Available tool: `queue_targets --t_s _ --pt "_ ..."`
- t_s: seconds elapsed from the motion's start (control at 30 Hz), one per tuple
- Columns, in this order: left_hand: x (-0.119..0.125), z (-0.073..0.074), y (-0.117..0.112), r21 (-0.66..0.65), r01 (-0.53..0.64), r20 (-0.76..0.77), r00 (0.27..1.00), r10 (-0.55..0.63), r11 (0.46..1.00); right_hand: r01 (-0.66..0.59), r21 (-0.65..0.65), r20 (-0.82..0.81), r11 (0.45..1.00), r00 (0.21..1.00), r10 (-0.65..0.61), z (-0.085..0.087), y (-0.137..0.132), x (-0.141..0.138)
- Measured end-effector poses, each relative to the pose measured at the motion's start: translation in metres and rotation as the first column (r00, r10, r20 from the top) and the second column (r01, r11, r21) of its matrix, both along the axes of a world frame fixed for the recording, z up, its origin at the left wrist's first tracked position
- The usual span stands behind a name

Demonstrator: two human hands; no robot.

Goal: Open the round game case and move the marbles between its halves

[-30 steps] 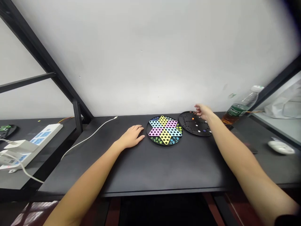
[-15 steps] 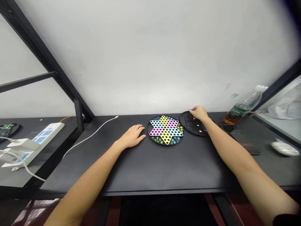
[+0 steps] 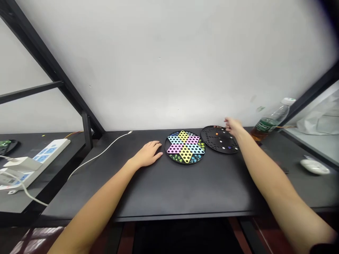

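The fingers (image 3: 227,121) of the right hand (image 3: 235,128) are spreading loosely, gripping nothing visible, and are hanging at the far edge of a round black perforated board (image 3: 206,144); contact cannot be confirmed. The board is lying below and toward the person from those fingers, showing no long axis as a flat disc, and is carrying a few small pieces, one orange (image 3: 216,134). The right hand is the nearer hand to it. The left hand (image 3: 148,153) is resting open on the matte worktop (image 3: 185,190), holding nothing, just beside a round Chinese checkers board (image 3: 166,150) with a pastel star. A green-labelled plastic bottle (image 3: 267,123) is standing beyond, to the right.
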State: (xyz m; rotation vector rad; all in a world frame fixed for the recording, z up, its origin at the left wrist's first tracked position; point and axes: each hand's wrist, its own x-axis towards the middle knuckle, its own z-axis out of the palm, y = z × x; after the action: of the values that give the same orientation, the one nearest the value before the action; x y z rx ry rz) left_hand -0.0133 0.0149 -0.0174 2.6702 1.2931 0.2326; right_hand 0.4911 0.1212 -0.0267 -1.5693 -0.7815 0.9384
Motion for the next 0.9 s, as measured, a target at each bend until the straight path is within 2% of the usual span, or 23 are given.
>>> queue_targets --t_s 0.03,0.07,0.13,0.2,0.23,0.33,0.5,0.77,0.83,0.9 --pt "0.000 0.000 0.000 -0.001 -0.001 0.001 1.000 0.001 1.000 0.023 -0.003 0.193 1.000 0.981 -0.022 -0.004 0.001 -0.004" --pt "0.000 0.000 0.000 -0.002 -0.001 0.003 1.000 0.001 1.000 0.025 -0.010 0.384 1.000 0.923 -0.020 -0.008 0.002 -0.007" --pt "0.000 0.000 0.000 -0.004 -0.002 0.006 1.000 0.002 1.000 -0.030 -0.057 0.673 0.998 0.737 0.061 -0.015 0.004 -0.013" --pt "0.000 0.000 -0.001 -0.004 -0.005 0.005 1.000 0.005 1.000 -0.091 -0.131 0.808 0.987 0.567 0.159 -0.020 0.006 -0.017" --pt "0.000 0.001 -0.001 -0.004 -0.005 0.004 1.000 0.005 1.000 -0.104 -0.161 0.840 0.981 0.507 0.192 -0.022 0.007 -0.018" --pt "0.001 0.001 -0.001 -0.003 -0.004 0.005 1.000 0.004 1.000 -0.101 -0.211 0.880 0.972 0.414 0.233 -0.025 0.008 -0.021" --pt "0.001 0.000 -0.001 0.001 -0.004 0.003 1.000 0.004 1.000 -0.080 -0.245 0.890 0.966 0.376 0.257 -0.022 0.006 -0.027" --pt "0.000 -0.001 -0.001 -0.008 -0.008 -0.021 1.000 0.008 1.000 -0.112 -0.298 0.862 0.948 0.394 0.318 -0.021 0.008 -0.043" --pt "0.000 -0.001 -0.001 -0.007 -0.007 -0.023 1.000 0.007 1.000 -0.121 -0.280 0.853 0.952 0.424 0.305 -0.022 0.010 -0.043" --pt "0.000 -0.001 -0.001 -0.007 -0.006 -0.022 1.000 0.006 1.000 -0.127 -0.239 0.831 0.963 0.487 0.270 -0.022 0.011 -0.041"
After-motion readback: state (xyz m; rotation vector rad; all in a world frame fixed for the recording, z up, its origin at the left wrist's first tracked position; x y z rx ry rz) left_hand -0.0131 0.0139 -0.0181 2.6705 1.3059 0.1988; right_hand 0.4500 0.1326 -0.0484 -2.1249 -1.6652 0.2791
